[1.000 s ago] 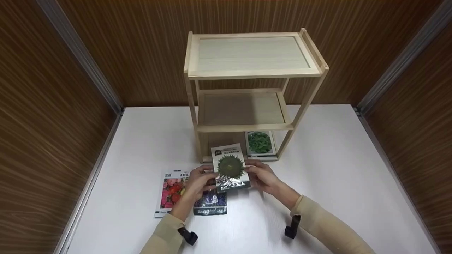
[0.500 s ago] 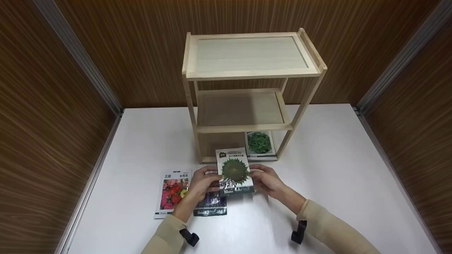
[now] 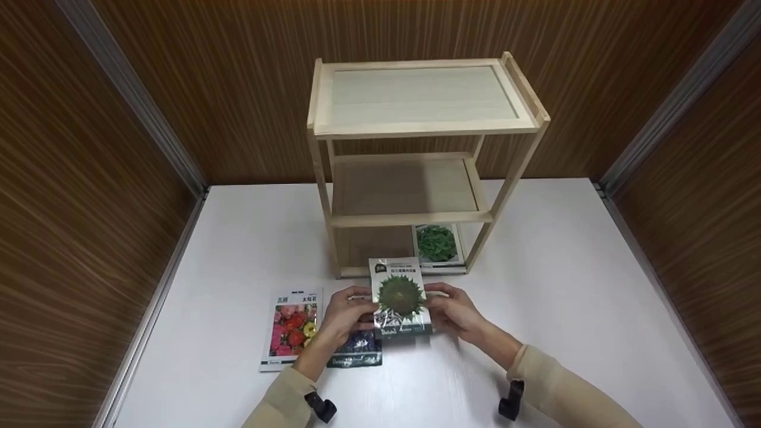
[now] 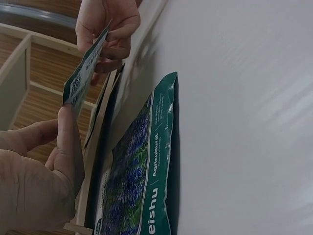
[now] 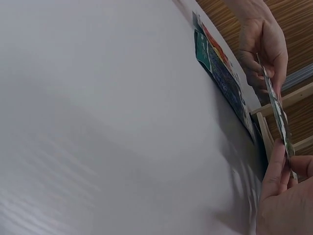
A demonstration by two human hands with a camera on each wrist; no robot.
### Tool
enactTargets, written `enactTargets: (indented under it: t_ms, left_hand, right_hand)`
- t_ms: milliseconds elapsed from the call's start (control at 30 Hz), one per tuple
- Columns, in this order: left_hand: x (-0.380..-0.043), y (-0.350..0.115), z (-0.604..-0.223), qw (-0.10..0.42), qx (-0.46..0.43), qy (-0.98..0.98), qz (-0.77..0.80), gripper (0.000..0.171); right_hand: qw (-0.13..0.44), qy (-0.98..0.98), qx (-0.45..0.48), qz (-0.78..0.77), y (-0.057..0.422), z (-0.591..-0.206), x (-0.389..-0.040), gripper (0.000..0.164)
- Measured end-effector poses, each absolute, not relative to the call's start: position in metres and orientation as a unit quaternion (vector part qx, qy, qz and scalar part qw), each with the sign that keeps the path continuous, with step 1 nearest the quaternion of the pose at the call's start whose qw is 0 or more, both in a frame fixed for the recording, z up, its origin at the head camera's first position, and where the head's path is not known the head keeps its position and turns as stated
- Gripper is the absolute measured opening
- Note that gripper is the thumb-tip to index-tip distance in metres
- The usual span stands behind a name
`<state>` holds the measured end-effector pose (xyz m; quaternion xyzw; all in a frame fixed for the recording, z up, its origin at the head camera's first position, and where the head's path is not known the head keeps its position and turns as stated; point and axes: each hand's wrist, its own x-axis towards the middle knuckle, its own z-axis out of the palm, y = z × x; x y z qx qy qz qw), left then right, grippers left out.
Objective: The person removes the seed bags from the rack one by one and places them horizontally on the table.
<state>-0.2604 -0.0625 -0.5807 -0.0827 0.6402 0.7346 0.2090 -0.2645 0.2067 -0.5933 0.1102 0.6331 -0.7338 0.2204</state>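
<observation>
We see the left hand (image 4: 41,171) and right hand (image 4: 110,29) holding a thin green-edged packet (image 4: 88,67), its QR code (image 4: 75,84) showing, while a blue-flowered seed packet (image 4: 129,171) lies on the white table (image 4: 244,122) near a wooden shelf (image 4: 14,83)

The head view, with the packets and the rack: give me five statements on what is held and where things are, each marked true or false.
1. Both the left hand and the right hand hold the round-flower packet. True.
2. The leafy packet is on the top shelf. False: the leafy packet is on the bottom shelf.
3. The red-flower packet lies on the table. True.
4. The blue-flower packet is on the middle shelf. False: the blue-flower packet lies on the table.
5. The rack has three shelves. True.
</observation>
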Motion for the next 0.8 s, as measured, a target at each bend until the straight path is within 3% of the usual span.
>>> enactTargets:
  t_ms: [800]
  left_hand:
    - [-0.241, -0.055, -0.585, 0.205, -0.073, 0.654, 0.724, 0.045]
  right_hand:
    - [0.234, 0.640, 0.099, -0.726, 0.218, -0.591, -0.247, 0.054]
